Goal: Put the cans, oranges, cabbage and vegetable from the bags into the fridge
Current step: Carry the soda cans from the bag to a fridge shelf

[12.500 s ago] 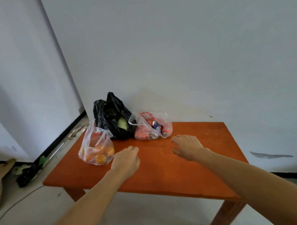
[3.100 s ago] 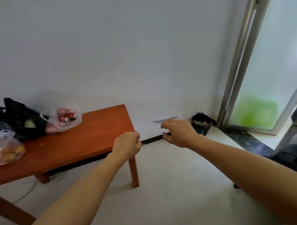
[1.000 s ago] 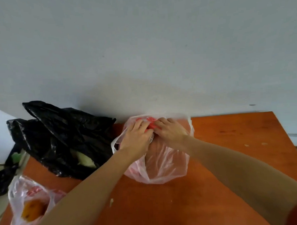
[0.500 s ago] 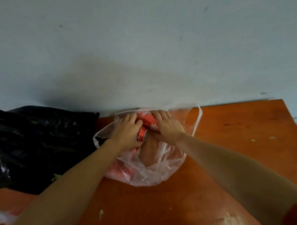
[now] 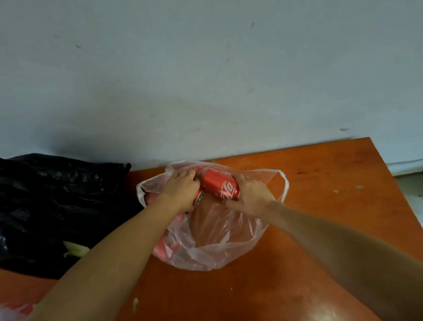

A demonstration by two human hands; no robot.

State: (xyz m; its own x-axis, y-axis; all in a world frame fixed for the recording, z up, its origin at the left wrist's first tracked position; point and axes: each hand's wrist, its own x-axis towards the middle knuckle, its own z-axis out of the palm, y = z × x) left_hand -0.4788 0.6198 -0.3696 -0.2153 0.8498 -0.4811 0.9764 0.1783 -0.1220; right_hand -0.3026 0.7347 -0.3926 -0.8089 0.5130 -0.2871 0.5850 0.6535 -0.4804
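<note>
Mid-frame, our right hand grips a red can, our left hand grips a second can, inside the clear bag.

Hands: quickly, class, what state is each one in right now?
Left hand: closed round a mostly hidden can inside the clear bag.
Right hand: closed round the red can at the bag's mouth.

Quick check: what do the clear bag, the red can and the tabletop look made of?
Clear bag: thin plastic film, translucent and crinkled. Red can: likely metal, glossy printed shell. Tabletop: seems wood or laminate, orange-brown, sheen near the front edge.
</note>
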